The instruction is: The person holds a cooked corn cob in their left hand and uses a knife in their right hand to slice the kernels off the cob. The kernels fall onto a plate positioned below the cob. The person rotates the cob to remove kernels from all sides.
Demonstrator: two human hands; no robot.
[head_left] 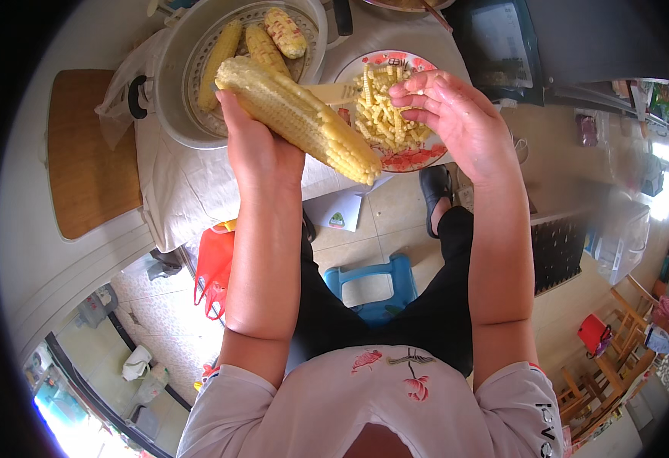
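Note:
My left hand (pixel 260 143) grips a thick yellow corn cob (pixel 311 126), tilted with its lower end toward the right. A long strip along its upper side is bare of kernels; rows remain at the lower end. Over a red-and-white patterned plate (pixel 412 160), my right hand (pixel 466 120) hovers with its fingers curved and apart. A small pale bit shows at its fingertips. Loose kernels, many still joined in rows (pixel 389 117), are heaped on that plate. A flat, light-coloured utensil (pixel 331 93) reaches from behind the cob to the plate's rim.
A metal steamer pot (pixel 168 109) with a black handle holds 3 cobs (pixel 263 48) on its perforated tray. The table has a pale cover (pixel 180 189). Below are a blue plastic stool (pixel 400 280) and a red bag (pixel 215 275). A wooden-topped chair (pixel 91 149) stands left.

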